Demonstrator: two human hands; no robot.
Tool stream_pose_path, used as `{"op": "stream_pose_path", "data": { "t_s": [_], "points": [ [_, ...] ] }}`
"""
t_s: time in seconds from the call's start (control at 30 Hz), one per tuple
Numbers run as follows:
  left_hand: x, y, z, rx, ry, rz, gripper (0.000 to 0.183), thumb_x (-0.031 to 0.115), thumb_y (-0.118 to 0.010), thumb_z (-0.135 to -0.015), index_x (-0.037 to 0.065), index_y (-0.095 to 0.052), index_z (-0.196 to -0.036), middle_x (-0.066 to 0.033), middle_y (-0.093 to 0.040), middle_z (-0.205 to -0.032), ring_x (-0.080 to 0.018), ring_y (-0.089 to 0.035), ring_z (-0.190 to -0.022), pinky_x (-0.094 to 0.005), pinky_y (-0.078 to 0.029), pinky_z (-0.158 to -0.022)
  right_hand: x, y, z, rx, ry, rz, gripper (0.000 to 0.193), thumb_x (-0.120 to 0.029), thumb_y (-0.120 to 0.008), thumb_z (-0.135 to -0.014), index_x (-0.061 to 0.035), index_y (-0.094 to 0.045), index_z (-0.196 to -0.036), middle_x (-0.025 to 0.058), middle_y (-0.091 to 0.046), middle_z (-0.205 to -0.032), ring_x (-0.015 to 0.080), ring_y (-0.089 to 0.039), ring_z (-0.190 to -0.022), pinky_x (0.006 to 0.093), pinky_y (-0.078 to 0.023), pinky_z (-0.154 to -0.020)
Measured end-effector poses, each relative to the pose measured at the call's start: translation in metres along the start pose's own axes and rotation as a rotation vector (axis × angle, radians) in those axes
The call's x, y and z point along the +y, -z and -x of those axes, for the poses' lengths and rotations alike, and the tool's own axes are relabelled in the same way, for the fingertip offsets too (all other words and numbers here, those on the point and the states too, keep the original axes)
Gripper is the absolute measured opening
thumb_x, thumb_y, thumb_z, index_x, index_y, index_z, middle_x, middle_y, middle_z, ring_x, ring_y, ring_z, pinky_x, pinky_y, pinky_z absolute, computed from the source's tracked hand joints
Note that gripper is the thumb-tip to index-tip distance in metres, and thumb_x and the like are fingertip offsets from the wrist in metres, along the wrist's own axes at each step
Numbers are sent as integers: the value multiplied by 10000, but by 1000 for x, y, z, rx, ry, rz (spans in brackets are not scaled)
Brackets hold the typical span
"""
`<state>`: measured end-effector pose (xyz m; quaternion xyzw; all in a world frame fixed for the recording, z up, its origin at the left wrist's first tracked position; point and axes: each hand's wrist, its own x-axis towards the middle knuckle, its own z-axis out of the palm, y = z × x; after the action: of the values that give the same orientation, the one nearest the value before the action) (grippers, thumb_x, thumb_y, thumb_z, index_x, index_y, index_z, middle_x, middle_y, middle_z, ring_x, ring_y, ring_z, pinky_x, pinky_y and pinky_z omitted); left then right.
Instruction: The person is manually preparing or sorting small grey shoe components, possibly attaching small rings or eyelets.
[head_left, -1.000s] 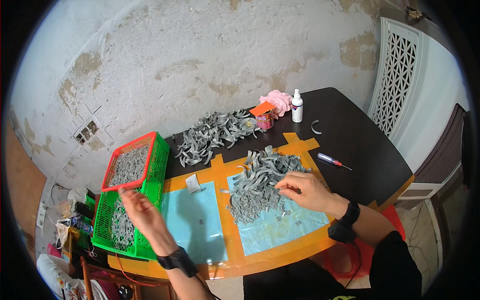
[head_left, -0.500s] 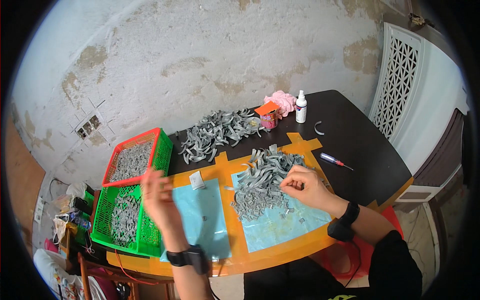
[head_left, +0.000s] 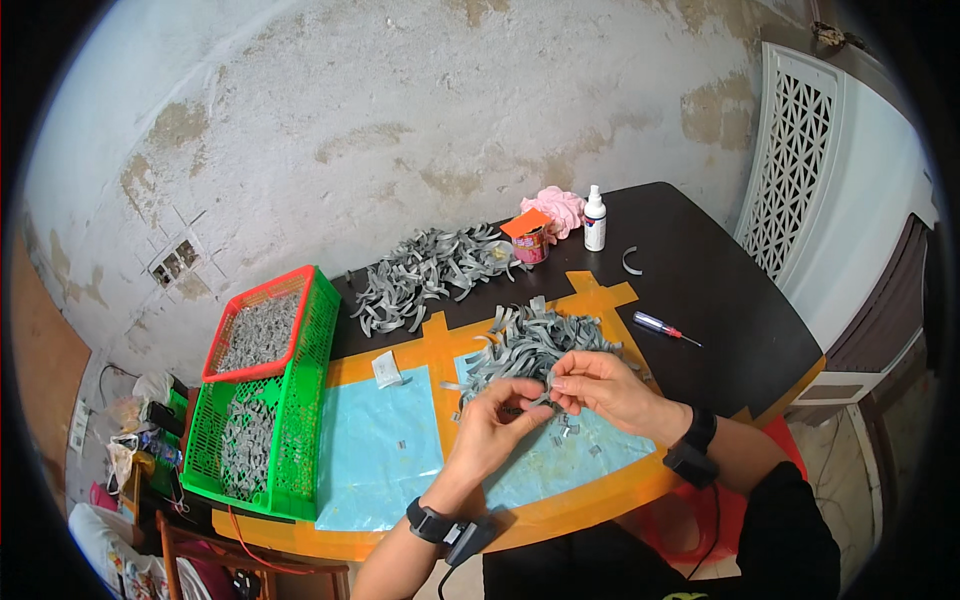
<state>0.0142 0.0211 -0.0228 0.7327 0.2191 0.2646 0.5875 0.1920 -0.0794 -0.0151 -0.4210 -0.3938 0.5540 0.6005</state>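
Observation:
My left hand [head_left: 500, 420] and my right hand [head_left: 602, 388] meet with pinched fingertips over the near edge of a heap of curved grey strips [head_left: 535, 340]. A small grey piece [head_left: 549, 382] shows at the right fingertips. What the left fingers pinch is too small and too hidden to name. Under the hands, small cut grey pieces [head_left: 562, 430] lie on the right blue sheet [head_left: 600, 455], mostly covered by my hands. One little grey piece [head_left: 402, 444] rests alone on the left blue sheet [head_left: 370, 480].
A green basket [head_left: 300, 440] and a red-rimmed basket [head_left: 298, 335], both holding small grey pieces, stand at the left. Farther back are another strip heap [head_left: 430, 270], a can [head_left: 530, 246], pink cloth [head_left: 556, 212] and white spray bottle [head_left: 595, 225]. A screwdriver [head_left: 660, 325] lies right.
My left hand has swung right, from beside the baskets to the heap, and now meets my right hand. The right hand has shifted slightly left and down. The view has shifted a little.

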Motion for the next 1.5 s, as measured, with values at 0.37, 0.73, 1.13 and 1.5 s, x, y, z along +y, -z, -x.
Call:
{"op": "stream_pose_path", "data": {
  "t_s": [0.37,0.73,1.13,1.5],
  "points": [
    [-5,3,-1,-50,140,7,157,130,-689,-861,-15,-687,-922,-6,-667,-758,-46,-584,-691,-195,-477,-613,-3,-2,-1,28,64,-199,98,-120,-544,-941,-43,-537,-1001,61,-595,-954,97,-551,-815,239,-456,-710],
    [3,3,0,-33,153,109,109,134,-664,-882,28,-678,-900,-16,-666,-792,-70,-596,-712,-206,-466,-614,-7,8,1,98,130,7,180,-68,-593,-896,-21,-524,-1055,107,-656,-945,128,-618,-791,246,-484,-691],
    [-6,10,1,-74,134,98,112,125,-648,-890,17,-642,-921,4,-645,-800,-54,-580,-720,-196,-463,-643,3,12,-4,-60,162,347,165,-76,-643,-875,7,-617,-1015,69,-658,-943,104,-627,-810,231,-502,-691],
    [19,-10,15,-212,-255,-686,252,209,-788,-729,51,-669,-884,-66,-635,-804,-193,-624,-631,-302,-490,-586,-11,15,-3,95,408,867,187,-7,-647,-798,-4,-674,-983,74,-628,-809,154,-630,-735,258,-496,-656]
  ]
}}
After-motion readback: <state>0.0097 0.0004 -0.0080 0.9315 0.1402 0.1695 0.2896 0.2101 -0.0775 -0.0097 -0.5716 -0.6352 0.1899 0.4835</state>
